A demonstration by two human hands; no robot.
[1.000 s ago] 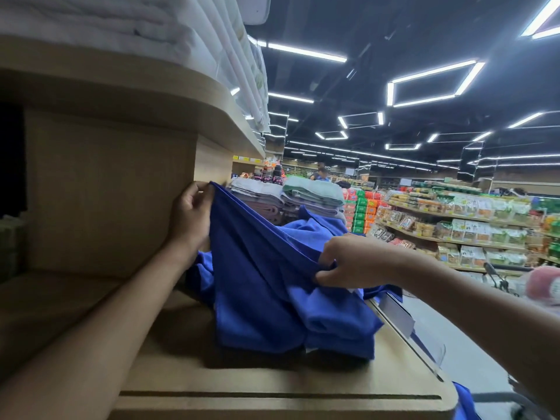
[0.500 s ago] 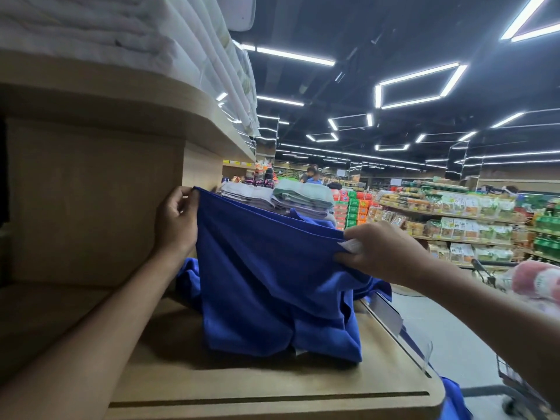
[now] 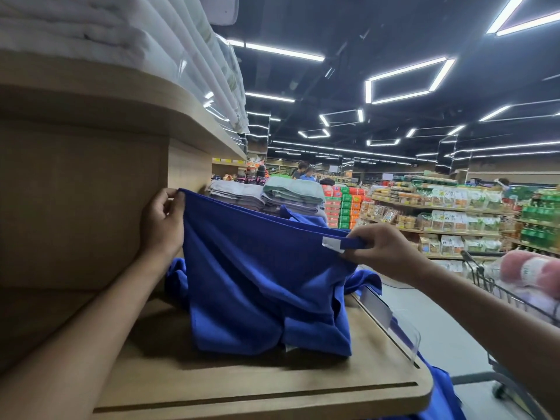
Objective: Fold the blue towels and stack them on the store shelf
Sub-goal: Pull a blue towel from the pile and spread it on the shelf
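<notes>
Now we've got the blue towel [image 3: 257,274] opened out: a second ago it sagged bunched, and now our left hand [image 3: 163,219] pinches one top corner while our right hand [image 3: 385,250] pinches the other, by the white label [image 3: 331,244], edge pulled taut, lower half draped on the wooden shelf [image 3: 272,386]. Squared up, we judge, for the first fold.

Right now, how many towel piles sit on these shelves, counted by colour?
White pile: 1
Blue heap, behind the held-up blue towel: 1
Grey pile: 1
Green-topped pile: 1
Total: 4
</notes>
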